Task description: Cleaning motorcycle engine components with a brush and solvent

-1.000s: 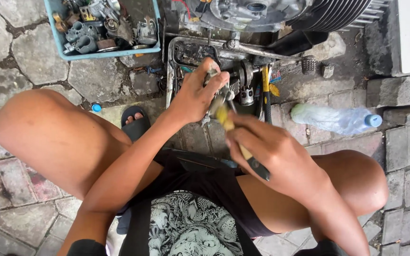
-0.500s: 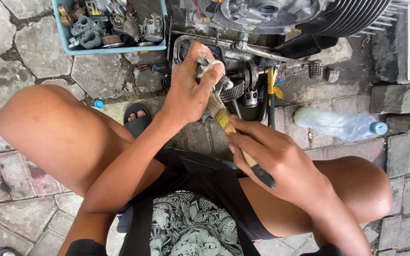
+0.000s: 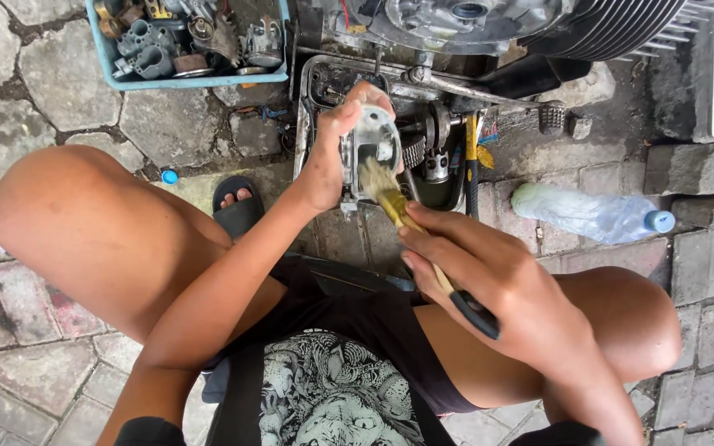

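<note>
- Left hand [image 3: 332, 157]: fingers are wrapping tightly round a small silver metal engine part [image 3: 371, 153], seemingly a carburettor body, and are holding it upright in the air over the grey metal tray [image 3: 301, 140], near the tray's left rim.
- Right hand [image 3: 489, 281]: fingers are closing narrowly round the black-tipped yellow handle of a paintbrush [image 3: 411, 219]; the bristles are pressing against the open face of the part.
- Change: over the last second the part is sitting a little higher and is turning its open face more squarely towards the camera; the bristles, earlier lower on the part, are now working into that face. Judgement: the brushing is moving on to a fresh surface and is not finished.
- Tray contents: a toothed gear and other dark parts are lying at the tray's right side, with a yellow-handled tool [image 3: 471, 161] standing along the right rim.
- Blue plastic crate [image 3: 192, 80]: it is holding assorted metal parts at the top-left of the paving.
- Engine [image 3: 489, 25]: finned and grey, it is sitting beyond the tray's far edge.
- Clear plastic bottle [image 3: 588, 213]: it is lying on its side on the stone paving [image 3: 59, 91], right of the tray, blue cap pointing right.
- Black sandal [image 3: 237, 206]: it is resting just left of the tray's near corner.
</note>
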